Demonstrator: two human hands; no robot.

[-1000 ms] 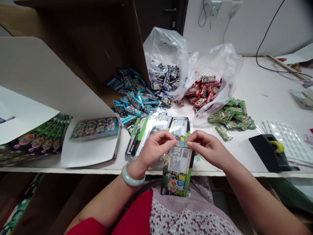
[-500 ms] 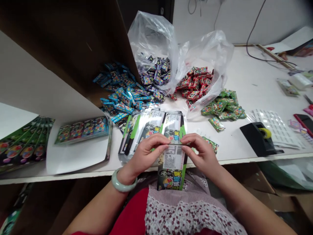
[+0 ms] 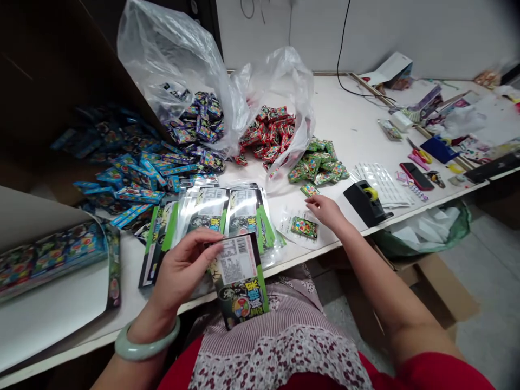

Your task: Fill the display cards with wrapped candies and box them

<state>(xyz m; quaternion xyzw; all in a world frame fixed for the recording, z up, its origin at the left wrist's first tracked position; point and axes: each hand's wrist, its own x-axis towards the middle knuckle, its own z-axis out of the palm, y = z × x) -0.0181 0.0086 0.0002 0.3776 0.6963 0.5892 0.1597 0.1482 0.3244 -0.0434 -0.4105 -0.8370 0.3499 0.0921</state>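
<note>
Well, the left hand (image 3: pixel 182 268) grips a printed packaging card (image 3: pixel 238 284) just above the edge of the surface (image 3: pixel 349 119), its fingers (image 3: pixel 203 244) curled over the card's left side and resting beside a white barcode label (image 3: pixel 234 260). The card's long axis runs nearly front to back, tilted slightly, with the label end pointing away from the person and the end bearing a round multicoloured logo (image 3: pixel 241 307) pointing down toward the lap. The right hand (image 3: pixel 327 211) lies open on the surface, its fingers loosely spread and just beside a small green sachet (image 3: pixel 309 189). Another green sachet (image 3: pixel 304 227) sits on a clear plastic sheet (image 3: pixel 286 230) nearby. Overlapping cards (image 3: pixel 215 214) lie beyond the left hand.
</note>
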